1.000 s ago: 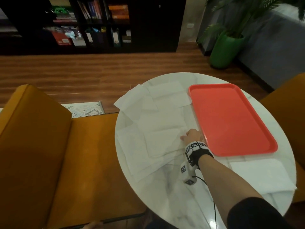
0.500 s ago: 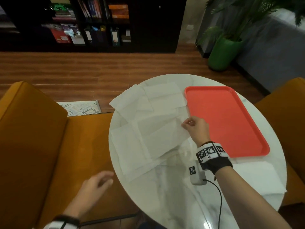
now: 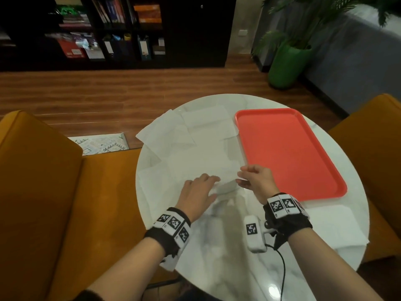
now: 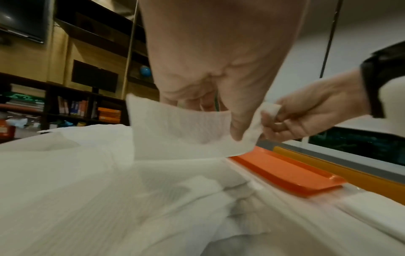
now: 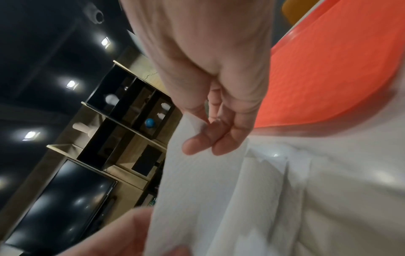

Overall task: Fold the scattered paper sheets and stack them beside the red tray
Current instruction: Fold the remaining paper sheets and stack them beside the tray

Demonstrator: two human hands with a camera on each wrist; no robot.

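Observation:
Several white paper sheets (image 3: 195, 148) lie overlapping on the round marble table (image 3: 217, 268), left of the red tray (image 3: 286, 153). One sheet (image 4: 175, 131) is lifted off the pile near the tray's left edge. My right hand (image 3: 240, 177) pinches its right corner between thumb and fingers, as the right wrist view shows with the sheet (image 5: 219, 190) hanging below the fingertips (image 5: 197, 147). My left hand (image 3: 213, 185) holds the same sheet's near edge, thumb (image 4: 238, 135) in front and fingers behind. A folded white stack (image 3: 332, 227) lies just below the tray's near end.
Orange armchairs (image 3: 54, 203) flank the table on the left and at the right (image 3: 379, 148). A green plant pot (image 3: 288, 64) and a dark bookshelf (image 3: 108, 33) stand across the wooden floor. A cable (image 3: 282, 270) trails from my right wrist over the table.
My left hand has come up from beside the chair onto the table and taken hold of the sheet. My right hand has lifted the sheet's corner and drawn it slightly nearer.

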